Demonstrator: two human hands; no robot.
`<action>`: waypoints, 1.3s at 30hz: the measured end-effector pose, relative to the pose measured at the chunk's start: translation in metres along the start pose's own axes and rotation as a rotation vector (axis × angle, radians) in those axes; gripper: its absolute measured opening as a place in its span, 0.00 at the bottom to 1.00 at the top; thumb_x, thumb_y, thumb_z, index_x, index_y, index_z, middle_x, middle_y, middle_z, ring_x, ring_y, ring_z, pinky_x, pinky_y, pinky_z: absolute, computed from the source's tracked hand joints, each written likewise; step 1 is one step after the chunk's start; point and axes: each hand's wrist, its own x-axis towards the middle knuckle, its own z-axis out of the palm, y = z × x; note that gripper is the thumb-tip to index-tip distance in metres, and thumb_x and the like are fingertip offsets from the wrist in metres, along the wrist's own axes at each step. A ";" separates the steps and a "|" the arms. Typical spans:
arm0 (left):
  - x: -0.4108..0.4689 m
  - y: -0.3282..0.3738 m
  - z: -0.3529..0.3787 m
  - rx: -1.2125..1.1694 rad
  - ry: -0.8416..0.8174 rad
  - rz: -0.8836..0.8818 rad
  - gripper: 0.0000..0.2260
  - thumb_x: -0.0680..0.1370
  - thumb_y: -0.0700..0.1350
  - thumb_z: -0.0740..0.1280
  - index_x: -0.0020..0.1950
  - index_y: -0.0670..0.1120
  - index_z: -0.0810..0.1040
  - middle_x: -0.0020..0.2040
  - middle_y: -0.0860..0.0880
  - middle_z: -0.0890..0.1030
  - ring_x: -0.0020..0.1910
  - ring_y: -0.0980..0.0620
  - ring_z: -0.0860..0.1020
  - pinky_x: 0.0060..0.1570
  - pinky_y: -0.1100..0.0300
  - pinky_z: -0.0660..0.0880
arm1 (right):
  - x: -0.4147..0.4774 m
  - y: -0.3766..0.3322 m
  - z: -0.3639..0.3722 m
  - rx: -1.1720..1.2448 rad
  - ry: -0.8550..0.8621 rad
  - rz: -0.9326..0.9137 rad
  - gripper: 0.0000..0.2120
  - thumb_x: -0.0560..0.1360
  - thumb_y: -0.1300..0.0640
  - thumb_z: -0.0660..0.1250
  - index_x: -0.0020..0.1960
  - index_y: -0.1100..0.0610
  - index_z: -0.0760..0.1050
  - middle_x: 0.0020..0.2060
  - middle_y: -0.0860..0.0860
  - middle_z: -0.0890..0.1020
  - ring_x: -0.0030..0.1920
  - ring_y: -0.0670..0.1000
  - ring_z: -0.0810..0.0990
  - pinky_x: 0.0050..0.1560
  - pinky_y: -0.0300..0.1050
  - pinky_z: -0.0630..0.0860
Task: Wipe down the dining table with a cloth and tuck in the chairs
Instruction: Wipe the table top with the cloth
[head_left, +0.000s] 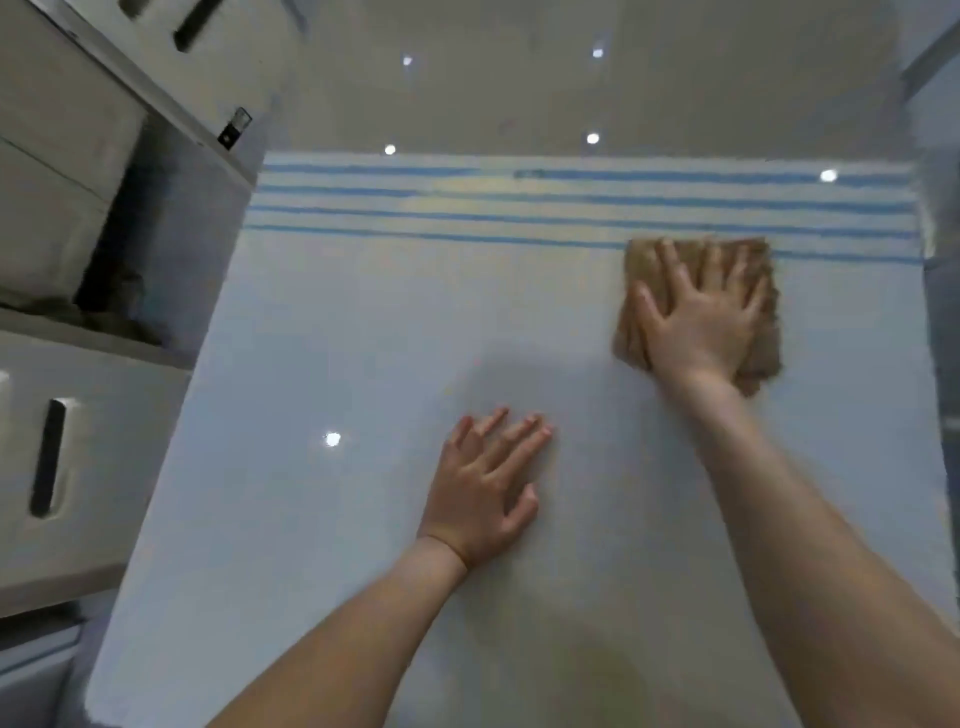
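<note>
Cloth (698, 306) under flat, splayed R hand (701, 322); L hand (485, 493) flat on table (311, 364), empty.

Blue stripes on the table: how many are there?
4, running side by side across the far end of the table; the nearest stripe passes under the cloth.

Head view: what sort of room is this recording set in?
Probably a home dining or kitchen area. A glossy white table with blue stripes at its far end is being wiped with a brown cloth under the right hand, and white cabinets stand at the left.
</note>
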 end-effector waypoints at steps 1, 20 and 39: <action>-0.001 0.000 -0.001 0.007 -0.006 -0.001 0.28 0.72 0.53 0.61 0.74 0.54 0.66 0.73 0.55 0.68 0.73 0.48 0.64 0.73 0.47 0.56 | -0.027 -0.010 0.004 -0.009 -0.032 -0.132 0.29 0.74 0.35 0.52 0.74 0.41 0.64 0.76 0.56 0.63 0.76 0.61 0.56 0.74 0.60 0.49; 0.001 0.002 -0.002 0.000 -0.024 -0.015 0.29 0.71 0.53 0.61 0.73 0.54 0.67 0.73 0.55 0.69 0.72 0.48 0.65 0.72 0.47 0.57 | -0.068 -0.009 0.001 -0.058 -0.086 -0.216 0.29 0.74 0.35 0.54 0.74 0.38 0.61 0.76 0.55 0.62 0.77 0.61 0.55 0.74 0.61 0.49; 0.002 0.002 -0.002 -0.005 -0.021 -0.006 0.30 0.71 0.52 0.62 0.74 0.54 0.66 0.73 0.55 0.69 0.73 0.47 0.65 0.71 0.44 0.59 | 0.047 0.017 -0.003 -0.033 0.021 0.270 0.30 0.75 0.36 0.50 0.76 0.41 0.59 0.77 0.57 0.57 0.77 0.63 0.50 0.74 0.63 0.44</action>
